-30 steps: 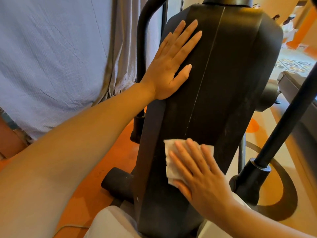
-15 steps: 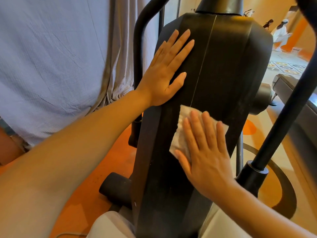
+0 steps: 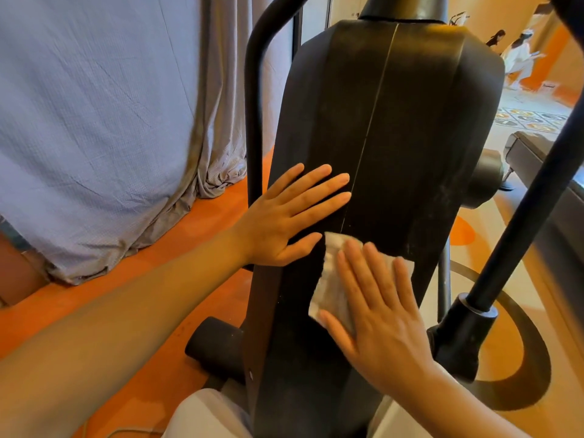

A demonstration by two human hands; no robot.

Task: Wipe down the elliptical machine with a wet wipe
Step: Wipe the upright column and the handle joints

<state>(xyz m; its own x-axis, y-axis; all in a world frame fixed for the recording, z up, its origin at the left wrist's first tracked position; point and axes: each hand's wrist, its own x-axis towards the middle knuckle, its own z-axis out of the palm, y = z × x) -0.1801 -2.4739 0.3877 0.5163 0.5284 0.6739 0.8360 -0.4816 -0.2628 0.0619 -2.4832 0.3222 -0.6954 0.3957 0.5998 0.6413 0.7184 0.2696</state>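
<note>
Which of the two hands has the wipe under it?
The right hand: its flat fingers press the white wet wipe against the black elliptical housing. The left hand rests bare on the housing.

black elliptical machine (image 3: pixel 410 128), white wet wipe (image 3: pixel 331 289), orange floor (image 3: pixel 196 248), grey-blue curtain (image 3: pixel 94 121)

**Around the Machine**

A large grey-blue curtain (image 3: pixel 94 121) hangs at the left, its hem bunched in folds on the orange floor (image 3: pixel 151 279). Farther right the floor turns beige, crossed by a dark curved band (image 3: pixel 518 384) and an orange patch (image 3: pixel 463 235). Part of a grey treadmill (image 3: pixel 537 156) shows at the right edge. Beyond it lies a mat of numbered squares (image 3: pixel 527 116) (the digits are too small to read). At the top right, figures in white (image 3: pixel 518 58) stand near an orange wall, well apart from everything else.
</note>
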